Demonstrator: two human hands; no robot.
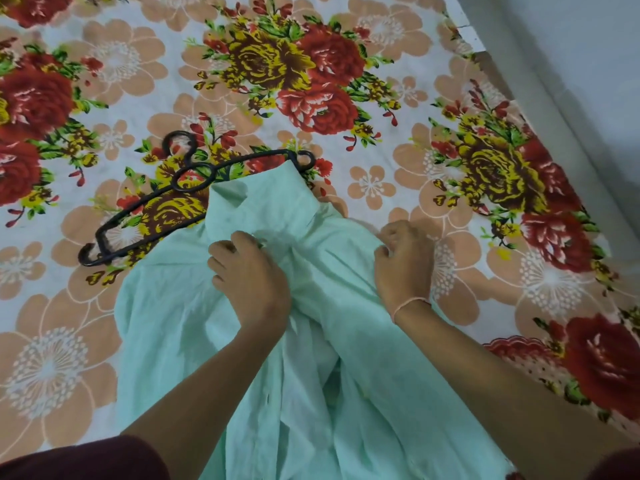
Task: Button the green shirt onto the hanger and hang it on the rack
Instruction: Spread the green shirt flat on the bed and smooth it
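A pale green shirt (194,306) lies spread on the bed, collar pointing away from me. A black plastic hanger (145,209) lies under its upper part; the hook and left arm stick out, the right end peeks past the collar. My left hand (251,275) grips a fold of cloth just below the collar. My right hand (403,261) pinches the shirt's edge at the right shoulder. The buttons are hidden in the folds.
The bed carries a floral sheet (311,81) with red and yellow roses. Its right edge runs diagonally beside a grey floor (588,64). No rack is in view.
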